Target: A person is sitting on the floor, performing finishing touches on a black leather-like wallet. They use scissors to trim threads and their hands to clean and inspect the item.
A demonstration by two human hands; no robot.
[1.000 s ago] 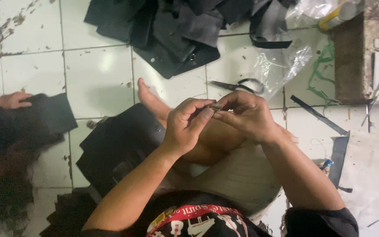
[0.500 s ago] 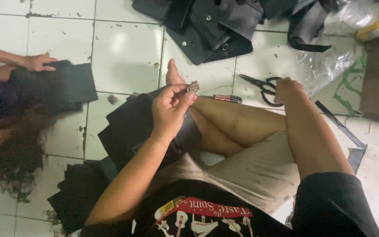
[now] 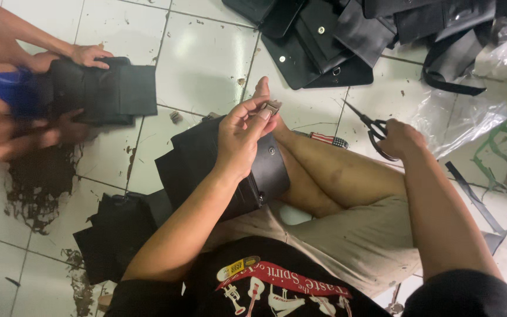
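I sit cross-legged on a tiled floor. My left hand (image 3: 243,136) is raised over my knee and pinches a small brownish piece (image 3: 272,107) between thumb and fingertips. A black leather pouch with a metal snap (image 3: 268,170) lies across my leg under that hand. My right hand (image 3: 402,140) reaches out to the right and grips the handles of black scissors (image 3: 366,120), whose blades point up and to the left above the floor.
A heap of black leather pieces and straps (image 3: 347,35) lies at the top. Another person's hand (image 3: 89,56) rests on a folded black piece (image 3: 104,91) at the left. Clear plastic bag (image 3: 470,111) at right; more black pieces (image 3: 118,232) by my left side.
My hands were together over my lap; the right hand then moved out to the right and now grips the scissors. The left hand still holds the small piece.
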